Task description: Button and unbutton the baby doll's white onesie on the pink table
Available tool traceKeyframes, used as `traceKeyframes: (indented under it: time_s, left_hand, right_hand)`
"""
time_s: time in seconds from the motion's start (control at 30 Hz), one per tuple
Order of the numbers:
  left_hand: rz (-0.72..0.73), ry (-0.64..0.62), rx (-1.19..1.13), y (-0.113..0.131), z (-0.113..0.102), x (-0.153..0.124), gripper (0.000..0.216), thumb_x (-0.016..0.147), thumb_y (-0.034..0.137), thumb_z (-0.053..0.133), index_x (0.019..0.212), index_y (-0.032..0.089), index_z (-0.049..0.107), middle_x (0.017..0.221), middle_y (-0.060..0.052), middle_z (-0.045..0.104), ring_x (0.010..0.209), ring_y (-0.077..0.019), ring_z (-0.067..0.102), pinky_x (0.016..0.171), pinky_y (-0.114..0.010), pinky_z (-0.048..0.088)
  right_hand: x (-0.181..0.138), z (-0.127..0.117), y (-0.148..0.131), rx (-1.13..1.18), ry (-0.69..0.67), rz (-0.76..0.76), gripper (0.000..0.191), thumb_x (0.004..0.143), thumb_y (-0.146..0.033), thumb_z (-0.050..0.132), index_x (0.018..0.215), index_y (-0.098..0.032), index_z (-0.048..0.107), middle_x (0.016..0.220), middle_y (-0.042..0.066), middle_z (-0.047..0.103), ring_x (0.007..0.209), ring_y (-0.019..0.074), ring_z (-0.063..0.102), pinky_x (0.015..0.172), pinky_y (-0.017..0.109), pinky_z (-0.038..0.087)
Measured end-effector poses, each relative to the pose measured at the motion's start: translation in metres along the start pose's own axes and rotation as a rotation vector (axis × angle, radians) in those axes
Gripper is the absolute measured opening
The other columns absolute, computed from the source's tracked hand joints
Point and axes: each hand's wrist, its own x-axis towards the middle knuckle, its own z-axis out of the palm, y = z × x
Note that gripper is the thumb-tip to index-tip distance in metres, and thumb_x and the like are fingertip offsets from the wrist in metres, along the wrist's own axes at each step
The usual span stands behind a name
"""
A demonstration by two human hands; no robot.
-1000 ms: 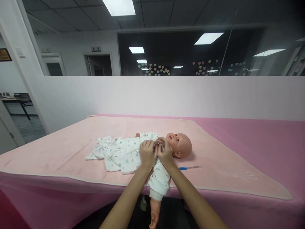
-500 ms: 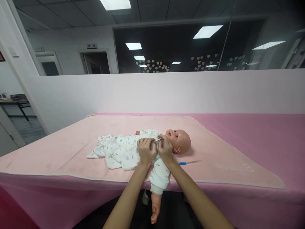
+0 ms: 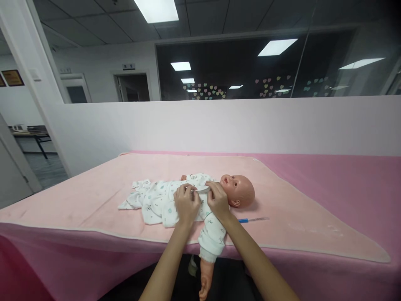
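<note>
A baby doll [image 3: 239,192] lies on its back with its head to the right, dressed in a white baby shirt [image 3: 156,200] printed with small green and grey figures. My left hand [image 3: 187,203] pinches the front edge of the shirt at the chest. Closer to the doll's chin, my right hand [image 3: 218,200] grips the same edge, its fingers curled in. Between the two hands a white band of the cloth is raised and stretched. One sleeved arm [image 3: 206,274] of the doll hangs over the table's near edge, between my forearms.
Beside my right forearm lies a thin tool with a blue handle [image 3: 243,220]. A peach blanket [image 3: 300,217] lies under the doll, over a pink table cover [image 3: 344,179]. Behind the table stands a low white wall [image 3: 219,125] with glass above.
My hands have moved apart, the left one shifting toward the doll's legs, and more of the white edge shows between them. The view has tilted up slightly.
</note>
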Motion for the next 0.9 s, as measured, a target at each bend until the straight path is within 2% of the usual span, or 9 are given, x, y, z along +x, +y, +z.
traceKeyframes:
  time_s: [0.13,0.27,0.53,0.73,0.9]
  left_hand:
    - [-0.016,-0.054,-0.06,-0.002,-0.001,-0.002,0.013,0.081,0.02,0.043,0.081,0.02,0.056,0.083,-0.004,0.059,0.082,-0.0193,0.053,0.077,-0.034,0.037]
    - [-0.044,-0.107,-0.109,-0.004,-0.001,-0.004,0.017,0.085,0.024,0.039,0.085,0.02,0.056,0.084,-0.003,0.061,0.082,-0.0179,0.054,0.077,-0.033,0.037]
    - [-0.04,-0.161,-0.128,-0.005,-0.004,-0.003,0.016,0.081,0.019,0.043,0.086,0.022,0.058,0.084,-0.001,0.062,0.081,-0.0174,0.054,0.078,-0.033,0.037]
    - [-0.048,-0.147,-0.132,-0.004,-0.003,-0.004,0.014,0.081,0.022,0.044,0.086,0.021,0.058,0.085,-0.001,0.062,0.083,-0.0176,0.054,0.079,-0.033,0.037]
    - [-0.06,-0.125,-0.162,-0.003,-0.004,-0.004,0.014,0.08,0.021,0.045,0.086,0.021,0.057,0.087,-0.001,0.062,0.085,-0.017,0.054,0.08,-0.032,0.037]
  right_hand:
    - [0.004,-0.003,-0.013,-0.011,-0.146,-0.099,0.025,0.079,-0.012,0.04,0.095,-0.02,0.058,0.087,0.006,0.063,0.087,0.0194,0.056,0.079,0.036,0.045]
    - [0.005,-0.003,-0.017,-0.031,-0.228,-0.107,0.02,0.083,-0.018,0.043,0.094,-0.021,0.059,0.084,0.005,0.063,0.083,0.0199,0.054,0.078,0.036,0.042]
    - [0.002,0.0,-0.009,-0.036,-0.22,-0.067,0.02,0.087,-0.022,0.042,0.093,-0.021,0.061,0.079,0.004,0.064,0.077,0.0177,0.054,0.072,0.032,0.041]
    - [0.0,0.002,-0.007,-0.059,-0.17,-0.043,0.017,0.086,-0.023,0.044,0.085,-0.019,0.061,0.078,0.003,0.064,0.075,0.0167,0.054,0.072,0.031,0.04]
    - [0.0,0.003,-0.006,-0.096,-0.14,-0.012,0.015,0.084,-0.027,0.048,0.088,-0.018,0.06,0.08,0.004,0.064,0.078,0.018,0.054,0.072,0.031,0.04]
